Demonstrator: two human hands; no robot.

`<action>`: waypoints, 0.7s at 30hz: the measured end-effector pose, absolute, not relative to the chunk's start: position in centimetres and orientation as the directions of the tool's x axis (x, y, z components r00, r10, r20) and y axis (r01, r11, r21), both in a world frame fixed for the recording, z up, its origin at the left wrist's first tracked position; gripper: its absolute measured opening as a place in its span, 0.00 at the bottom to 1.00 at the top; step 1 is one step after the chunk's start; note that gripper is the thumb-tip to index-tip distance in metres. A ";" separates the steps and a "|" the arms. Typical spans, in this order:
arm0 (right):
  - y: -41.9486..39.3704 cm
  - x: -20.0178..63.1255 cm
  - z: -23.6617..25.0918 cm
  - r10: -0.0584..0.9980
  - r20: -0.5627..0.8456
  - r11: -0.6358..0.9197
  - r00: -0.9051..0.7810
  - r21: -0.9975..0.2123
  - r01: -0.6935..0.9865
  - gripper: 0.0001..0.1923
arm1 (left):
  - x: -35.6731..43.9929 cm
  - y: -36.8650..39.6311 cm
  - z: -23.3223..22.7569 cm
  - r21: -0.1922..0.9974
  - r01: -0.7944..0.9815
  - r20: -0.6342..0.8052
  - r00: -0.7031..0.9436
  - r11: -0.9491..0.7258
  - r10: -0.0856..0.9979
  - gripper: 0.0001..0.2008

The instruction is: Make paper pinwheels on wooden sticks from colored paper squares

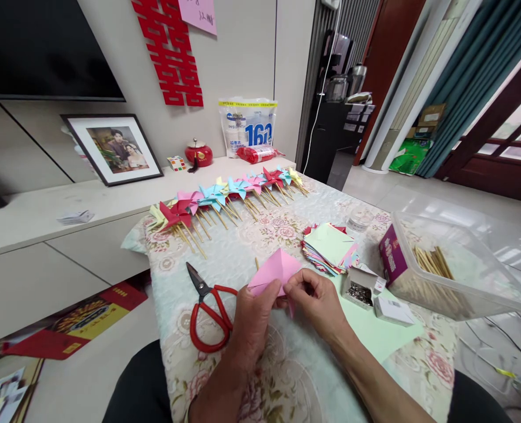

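Observation:
A pink paper sheet [274, 270] with folded corners is held up over the table's middle. My left hand [256, 317] grips its lower left, thumb on top. My right hand [316, 299] pinches its right side near the centre. Red-handled scissors [210, 311] lie beside my left hand with the blades pointing away. Right of my right hand, an opened small box [358, 289] holds shiny metal pins, next to a white box lid [393, 310]. Behind them sits a stack of coloured paper squares [330, 245]. A short stick end [257, 264] shows behind the pink paper.
Finished paper pinwheels [216, 197] on sticks line the table's far edge. A clear plastic bin [454, 288] of wooden sticks stands at the right, with a clear round jar [360, 218] near it. A pale green sheet [375, 329] lies under the boxes. Beyond is a white cabinet [26, 232].

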State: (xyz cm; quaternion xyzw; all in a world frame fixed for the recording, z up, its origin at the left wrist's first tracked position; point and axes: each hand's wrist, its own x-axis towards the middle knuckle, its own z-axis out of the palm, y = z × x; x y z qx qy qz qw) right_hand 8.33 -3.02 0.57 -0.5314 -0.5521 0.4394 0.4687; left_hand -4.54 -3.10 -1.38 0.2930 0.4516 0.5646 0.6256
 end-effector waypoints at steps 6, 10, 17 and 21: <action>-2.0 11.0 1.0 0.959 0.198 0.177 0.205 -0.977 0.115 0.15 | -5.4 -3.2 0.3 0.881 -0.398 -0.261 0.045 0.257 0.964 0.11; -1.6 12.2 1.2 0.998 0.052 0.051 -0.017 -0.996 -0.075 0.28 | -5.9 -3.4 0.6 0.871 -0.354 -0.278 0.216 0.340 0.936 0.11; -2.4 11.7 2.1 0.923 -0.087 -0.149 -0.374 -0.979 -0.142 0.29 | -6.4 -3.6 0.2 0.895 -0.243 -0.292 0.316 0.374 0.903 0.12; -2.5 11.6 1.6 0.929 -0.071 -0.118 -0.363 -0.987 -0.108 0.26 | -6.7 -3.6 -0.3 0.912 -0.189 -0.292 0.324 0.364 0.900 0.13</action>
